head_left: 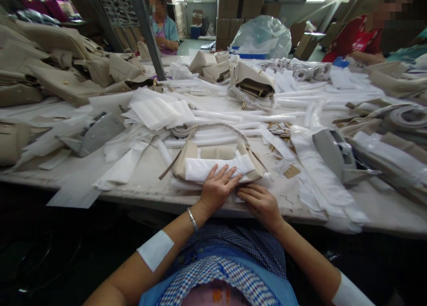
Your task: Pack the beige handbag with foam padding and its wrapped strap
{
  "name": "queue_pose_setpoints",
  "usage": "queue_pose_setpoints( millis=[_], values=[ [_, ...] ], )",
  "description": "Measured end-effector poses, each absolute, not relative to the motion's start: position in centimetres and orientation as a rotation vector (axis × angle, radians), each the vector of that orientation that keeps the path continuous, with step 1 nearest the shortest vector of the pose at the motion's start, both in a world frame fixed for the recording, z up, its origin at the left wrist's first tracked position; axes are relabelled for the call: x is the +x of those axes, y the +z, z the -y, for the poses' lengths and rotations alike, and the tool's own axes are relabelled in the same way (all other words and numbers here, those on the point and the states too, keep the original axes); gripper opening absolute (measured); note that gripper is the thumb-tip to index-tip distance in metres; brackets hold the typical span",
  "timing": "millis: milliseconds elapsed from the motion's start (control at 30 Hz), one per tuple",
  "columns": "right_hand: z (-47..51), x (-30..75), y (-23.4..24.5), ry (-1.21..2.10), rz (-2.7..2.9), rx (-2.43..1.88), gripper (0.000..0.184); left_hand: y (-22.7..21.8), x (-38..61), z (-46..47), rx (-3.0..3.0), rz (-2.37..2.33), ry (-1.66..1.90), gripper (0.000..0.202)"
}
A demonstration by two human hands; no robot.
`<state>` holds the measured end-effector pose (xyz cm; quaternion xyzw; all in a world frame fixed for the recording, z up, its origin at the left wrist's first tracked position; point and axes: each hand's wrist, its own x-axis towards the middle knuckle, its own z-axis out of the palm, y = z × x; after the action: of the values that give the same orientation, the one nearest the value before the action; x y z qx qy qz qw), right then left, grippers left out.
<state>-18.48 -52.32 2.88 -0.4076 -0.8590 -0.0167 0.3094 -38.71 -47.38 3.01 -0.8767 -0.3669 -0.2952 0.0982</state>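
Note:
A small beige handbag (187, 157) lies flat near the table's front edge, its strap looping away behind it. A folded white wrapping sheet (213, 168) covers its lower front. My left hand (218, 188) rests flat on that sheet, fingers stretched out and spread. My right hand (262, 203) lies just to the right, fingers curled down and pressing at the sheet's lower edge next to the bag's right corner. What its fingertips pinch is hidden.
The worktable (140, 186) is strewn with white paper rolls (233, 117), sheets and beige bags (60, 79). Grey metal stands sit left (96, 134) and right (336, 155). Another beige bag (251, 81) stands farther back. Two people work at the far side.

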Motion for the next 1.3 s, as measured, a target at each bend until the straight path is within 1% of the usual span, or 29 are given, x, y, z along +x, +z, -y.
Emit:
queue_pose_setpoints(
  millis=[100, 233, 633, 833, 1000, 1200, 1300],
  values=[
    [53.3, -18.6, 2.7, 0.009, 2.236, -1.051, 0.031, 2.4, -38.7, 47.3, -2.584, 1.096, -0.877, 0.038],
    [55.0, -18.8, 2.7, 0.073, 2.173, -1.085, 0.032, 2.0, -38.6, 47.1, -2.548, 1.105, -0.911, 0.037],
    [57.4, -19.5, 4.0, 0.009, 2.146, -1.144, 0.038, 2.5, -38.6, 47.0, -2.572, 1.075, -0.88, 0.035],
    [57.9, -20.2, 4.7, -0.022, 2.155, -1.151, 0.034, 2.3, -38.8, 47.0, -2.61, 1.069, -0.846, 0.038],
    [58.5, -20.4, 4.7, 0.0, 2.137, -1.169, 0.036, 2.4, -38.9, 46.9, -2.626, 1.064, -0.84, 0.037],
    [55.8, -19.5, 7.3, -0.088, 2.175, -1.195, 0.029, 2.5, -38.9, 47.0, -2.632, 1.003, -0.814, 0.038],
    [53.3, -19.2, 8.9, -0.123, 2.211, -1.216, 0.029, 2.5, -39.0, 47.2, -2.632, 0.998, -0.805, 0.039]
  ],
)
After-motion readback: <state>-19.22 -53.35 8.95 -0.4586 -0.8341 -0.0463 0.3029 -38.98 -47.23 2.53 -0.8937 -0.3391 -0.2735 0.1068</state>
